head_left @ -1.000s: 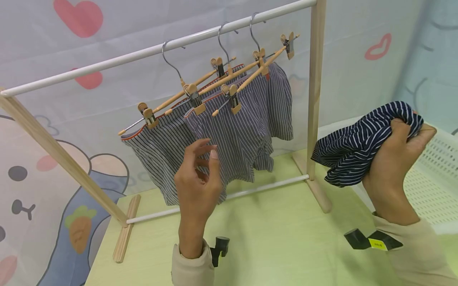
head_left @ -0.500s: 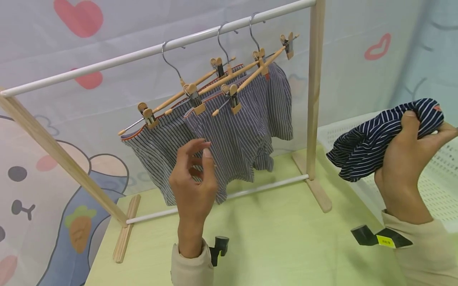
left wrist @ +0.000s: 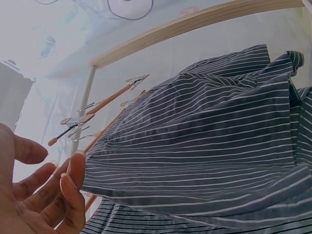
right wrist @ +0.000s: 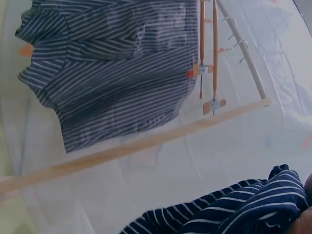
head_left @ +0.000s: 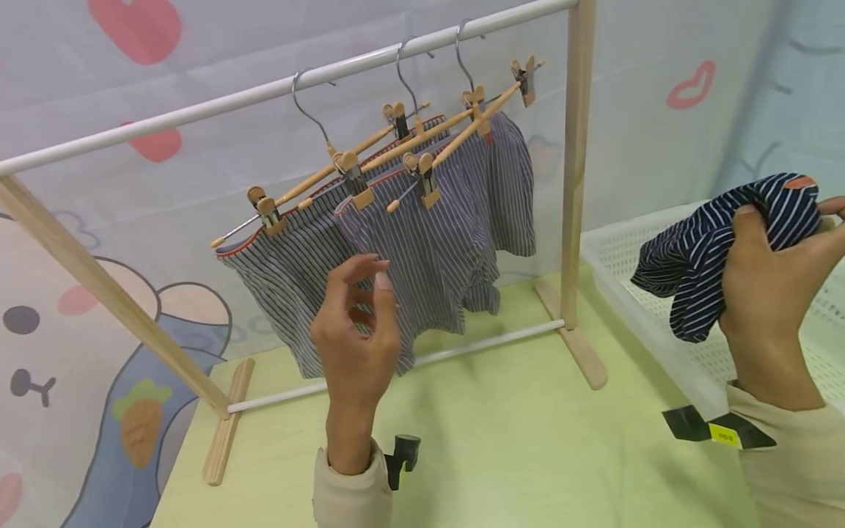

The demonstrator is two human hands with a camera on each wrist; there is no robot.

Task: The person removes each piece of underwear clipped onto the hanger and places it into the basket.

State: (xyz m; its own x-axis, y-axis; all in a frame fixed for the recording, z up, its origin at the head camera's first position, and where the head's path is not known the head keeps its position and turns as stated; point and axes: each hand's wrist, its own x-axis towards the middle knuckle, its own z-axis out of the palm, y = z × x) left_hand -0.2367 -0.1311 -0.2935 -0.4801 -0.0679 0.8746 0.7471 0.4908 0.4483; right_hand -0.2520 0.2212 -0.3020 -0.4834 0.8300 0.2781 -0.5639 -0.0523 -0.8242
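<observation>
My left hand (head_left: 356,330) is raised before the hanging striped shorts (head_left: 429,242), its fingers loosely curled round nothing. In the left wrist view its fingertips overlap the edge of these shorts. At the right, my right hand (head_left: 775,293) grips a bunched navy garment (head_left: 700,249) with white stripes and an orange patch, thumb on top; its kind is hidden by the folds. A second pair of striped shorts (head_left: 284,279) with a red-edged waistband hangs behind. The front clip hanger (head_left: 462,139) has a clip at its right end (right wrist: 214,106) with no cloth in it.
A rack with a white top rail (head_left: 264,92) and wooden posts (head_left: 574,161) stands on the pale yellow table (head_left: 488,440). Beyond its right foot is a white perforated basket (head_left: 607,249), partly under my right hand. A printed curtain (head_left: 218,44) hangs behind.
My right hand has moved to the right with the navy garment, which is now over the basket's near side. The left hand has shifted slightly left, still holding nothing.
</observation>
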